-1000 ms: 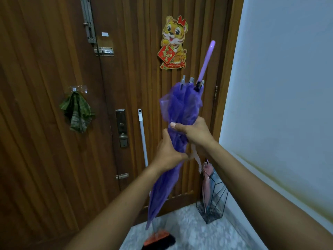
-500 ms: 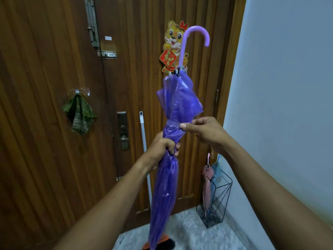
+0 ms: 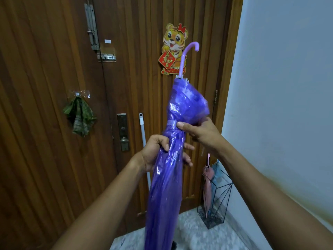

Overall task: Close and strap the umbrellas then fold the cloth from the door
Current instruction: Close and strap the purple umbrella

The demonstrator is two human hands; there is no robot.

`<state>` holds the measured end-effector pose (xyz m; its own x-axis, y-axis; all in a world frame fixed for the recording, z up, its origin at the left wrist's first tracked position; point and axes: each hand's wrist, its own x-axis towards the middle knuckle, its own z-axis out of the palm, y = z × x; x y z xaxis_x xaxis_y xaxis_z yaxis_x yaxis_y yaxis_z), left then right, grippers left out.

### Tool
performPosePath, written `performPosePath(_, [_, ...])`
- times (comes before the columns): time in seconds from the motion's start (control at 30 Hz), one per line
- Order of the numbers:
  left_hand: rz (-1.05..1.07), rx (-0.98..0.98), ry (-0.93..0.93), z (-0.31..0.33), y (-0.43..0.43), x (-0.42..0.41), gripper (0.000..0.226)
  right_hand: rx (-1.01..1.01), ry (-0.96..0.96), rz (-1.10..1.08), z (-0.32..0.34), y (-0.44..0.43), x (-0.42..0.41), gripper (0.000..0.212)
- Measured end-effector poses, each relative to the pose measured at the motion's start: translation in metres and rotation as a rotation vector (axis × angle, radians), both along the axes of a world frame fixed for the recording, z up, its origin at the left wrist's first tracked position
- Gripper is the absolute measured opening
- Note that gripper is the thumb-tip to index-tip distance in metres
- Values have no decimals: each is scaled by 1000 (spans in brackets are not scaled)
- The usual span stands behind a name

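At the centre of the frame, the left hand (image 3: pixel 153 152) curls its fingers round the closed purple umbrella (image 3: pixel 165 186) (hooked handle uppermost). Just above, the right hand (image 3: pixel 201 132) grips the bunched canopy, thumb at the strap (image 3: pixel 171 122). The green cloth (image 3: pixel 80 116) hangs on the door (image 3: pixel 45 69), middle left.

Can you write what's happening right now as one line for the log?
step: strapping purple umbrella | left hand: grips folded canopy | right hand: grips it at strap | green cloth: hangs on door
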<state>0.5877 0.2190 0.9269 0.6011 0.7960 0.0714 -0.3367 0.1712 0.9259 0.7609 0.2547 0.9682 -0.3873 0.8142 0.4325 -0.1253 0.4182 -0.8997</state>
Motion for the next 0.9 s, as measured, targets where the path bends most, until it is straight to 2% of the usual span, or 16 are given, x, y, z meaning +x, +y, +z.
performPosePath(0.1, [503, 144, 307, -1, -1, -2, 46, 15, 3, -224, -7, 11, 1, 18])
performPosePath(0.13, [610, 216, 367, -4, -1, -1, 49, 9, -34, -300, -10, 14, 0, 20])
performPosePath(0.2, [678, 345, 482, -10, -3, 8, 64, 0, -126, -403, -17, 16, -8, 30])
performPosePath(0.27, [788, 455, 619, -23, 0, 20, 80, 9, -181, -402, -20, 12, -20, 30])
performPosePath(0.33, [981, 529, 618, -32, 5, 25, 74, 41, -245, -347, -19, 7, -29, 33])
performPosePath(0.4, [1062, 542, 528, -32, 5, 21, 65, 77, -291, -233, -12, 5, -27, 33])
performPosePath(0.47, [1032, 514, 482, -25, 2, 13, 59, 100, -327, -126, -3, 4, -19, 27])
performPosePath(0.57, [932, 394, 418, -12, 4, 4, 40, 126, -311, -79, 2, 4, -11, 19])
performPosePath(0.63, [833, 317, 304, -6, 2, 2, 49, 148, -277, -88, 6, 4, -7, 18])
performPosePath(0.7, [727, 226, 115, -5, -1, 1, 60, 161, -285, -92, 9, 6, -3, 20])
performPosePath(0.77, [622, 123, -79, -7, -5, 2, 57, 119, -277, -86, 10, 6, -1, 21])
performPosePath(0.83, [556, 68, -154, -7, -9, 4, 51, 14, -253, -77, 7, 5, 0, 24])
performPosePath(0.9, [529, 74, -138, -6, -10, 4, 48, -74, -237, -102, 2, 3, -1, 26])
